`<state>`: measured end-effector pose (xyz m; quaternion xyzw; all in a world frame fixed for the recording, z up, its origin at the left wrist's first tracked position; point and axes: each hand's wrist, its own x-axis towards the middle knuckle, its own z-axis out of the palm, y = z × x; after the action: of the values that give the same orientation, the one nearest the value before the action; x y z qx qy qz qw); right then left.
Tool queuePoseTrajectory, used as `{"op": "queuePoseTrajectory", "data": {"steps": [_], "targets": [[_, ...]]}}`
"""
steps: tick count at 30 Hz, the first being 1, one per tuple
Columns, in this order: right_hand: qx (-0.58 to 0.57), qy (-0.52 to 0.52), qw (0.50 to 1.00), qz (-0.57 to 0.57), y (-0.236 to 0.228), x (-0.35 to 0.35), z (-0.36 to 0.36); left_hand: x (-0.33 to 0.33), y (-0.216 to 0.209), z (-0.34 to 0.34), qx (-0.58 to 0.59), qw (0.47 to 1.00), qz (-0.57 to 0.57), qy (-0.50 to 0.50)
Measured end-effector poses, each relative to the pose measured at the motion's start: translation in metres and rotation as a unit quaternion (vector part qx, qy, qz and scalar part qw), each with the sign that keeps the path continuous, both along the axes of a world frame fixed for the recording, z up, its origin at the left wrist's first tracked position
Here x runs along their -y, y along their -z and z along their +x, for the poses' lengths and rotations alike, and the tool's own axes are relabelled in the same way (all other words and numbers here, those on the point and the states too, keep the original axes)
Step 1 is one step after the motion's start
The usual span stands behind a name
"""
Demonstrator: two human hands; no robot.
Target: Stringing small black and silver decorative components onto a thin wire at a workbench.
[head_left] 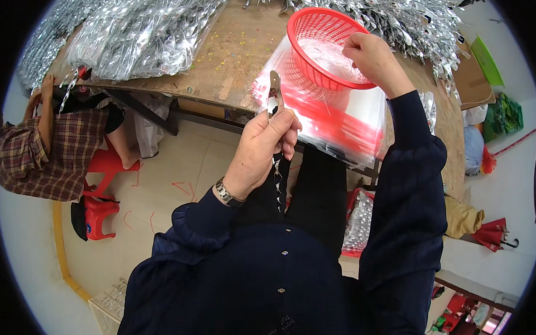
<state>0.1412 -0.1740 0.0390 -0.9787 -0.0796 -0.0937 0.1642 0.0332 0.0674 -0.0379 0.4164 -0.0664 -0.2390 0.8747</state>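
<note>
My left hand [258,148] is closed on the upper part of a shiny silver twisted strip [275,84]. Its flat top end, with a small hole, stands up above my thumb, and the twisted rest hangs below my fist in front of my dark trousers. Over the right side of a red plastic basket [297,50], my right hand [373,62] has its fingers curled together; whether a thread is between them I cannot make out. Fine whitish threads [328,56] lie inside the basket. Beneath it is a stack of clear and red plastic bags [346,138].
Heaps of silver twisted strips [146,30] cover the wooden table [227,60] at the back left and back right. A person in a plaid garment [59,154] sits at the left by red stools [101,218]. More silver strips [359,221] lie in a red container below the table.
</note>
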Motion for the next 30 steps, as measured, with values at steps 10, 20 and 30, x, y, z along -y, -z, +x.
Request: {"op": "queuePoseTrajectory", "data": {"steps": [10,20,30], "targets": [[-0.046,-0.003,0.972,0.232,-0.036,-0.005,-0.031,0.003,-0.011,0.008,0.035,0.999,-0.008,-0.006],[-0.108,-0.018,0.884,0.454,-0.050,-0.020,-0.080,0.010,-0.031,0.009,0.072,0.997,0.011,-0.001],[-0.134,-0.023,0.836,0.532,-0.035,-0.043,-0.127,0.025,-0.038,0.005,0.090,0.995,0.035,0.023]]}}
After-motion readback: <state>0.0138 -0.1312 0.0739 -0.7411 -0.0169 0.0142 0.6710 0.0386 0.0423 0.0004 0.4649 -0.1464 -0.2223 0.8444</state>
